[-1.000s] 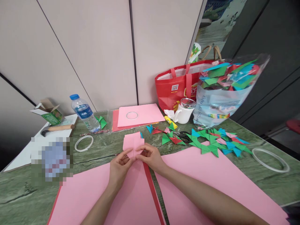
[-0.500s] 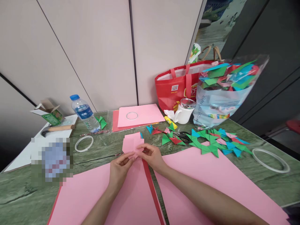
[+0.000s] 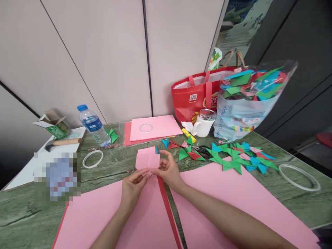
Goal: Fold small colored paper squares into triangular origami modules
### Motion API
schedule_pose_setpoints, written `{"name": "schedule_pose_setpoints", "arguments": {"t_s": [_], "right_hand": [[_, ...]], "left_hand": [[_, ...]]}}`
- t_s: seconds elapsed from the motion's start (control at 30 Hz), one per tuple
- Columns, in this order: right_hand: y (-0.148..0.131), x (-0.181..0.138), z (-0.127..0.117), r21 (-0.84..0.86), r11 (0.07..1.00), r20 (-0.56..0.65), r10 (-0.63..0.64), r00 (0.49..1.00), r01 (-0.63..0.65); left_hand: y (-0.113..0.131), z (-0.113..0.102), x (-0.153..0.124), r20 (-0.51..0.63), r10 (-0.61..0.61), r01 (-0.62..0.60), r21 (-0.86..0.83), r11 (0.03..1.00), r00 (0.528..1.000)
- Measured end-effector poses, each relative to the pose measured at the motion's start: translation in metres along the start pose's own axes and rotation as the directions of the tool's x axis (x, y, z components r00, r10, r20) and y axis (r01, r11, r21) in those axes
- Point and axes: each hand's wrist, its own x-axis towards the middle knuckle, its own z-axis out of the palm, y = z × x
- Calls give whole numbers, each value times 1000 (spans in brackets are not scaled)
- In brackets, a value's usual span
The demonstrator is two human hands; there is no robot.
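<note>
A small folded piece of pink paper (image 3: 146,161), creased down its middle, is held up at the centre of the table. My left hand (image 3: 133,185) pinches its lower edge from the left. From the right, my right hand (image 3: 168,172) pinches the lower right edge between thumb and finger, with its index finger raised off the sheet. Just behind the folded paper lie more small pink squares (image 3: 146,150), with a sliver of blue at their right corner. Under my forearms spread large pink sheets (image 3: 103,211) with a red sheet (image 3: 169,216) showing beneath.
Folded paper pieces (image 3: 233,157), scissors (image 3: 203,151) and a glue stick (image 3: 189,135) lie to the right. Behind stand a white mug (image 3: 203,126), red bag (image 3: 185,102) and filled plastic bag (image 3: 236,114). A water bottle (image 3: 93,126), tape roll (image 3: 93,159) and wooden-handled tool (image 3: 67,141) are left.
My right index finger has lifted off the face of the folded pink paper and now points up beside it. My left hand has stayed in nearly the same place.
</note>
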Motion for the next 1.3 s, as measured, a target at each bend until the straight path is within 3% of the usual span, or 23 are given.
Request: {"name": "schedule_pose_setpoints", "arguments": {"t_s": [0.13, 0.33, 0.47, 0.67, 0.87, 1.3], "right_hand": [[2, 1, -2, -18, 1000, -5, 19, 1000, -20], [2, -1, -1, -93, 995, 103, 48, 994, -38], [3, -3, -2, -105, 993, 114, 58, 992, -46], [5, 1, -5, -46, 993, 81, 113, 990, -110], [5, 3, -4, 64, 985, 127, 151, 980, -160], [8, 3, -3, 59, 979, 104, 186, 977, -193]], "left_hand": [[-2, -2, 1, -3, -4, 4, 29, 1000, 1000], [-5, -4, 1, 45, 11, -12, 44, 999, 999], [-4, -5, 2, 74, -9, 8, 21, 1000, 997], [-2, -11, 8, 54, -40, 38, 36, 999, 998], [1, -18, 13, 95, -92, 89, 32, 996, 991], [1, -20, 16, 91, -154, 156, -18, 988, 984]]}}
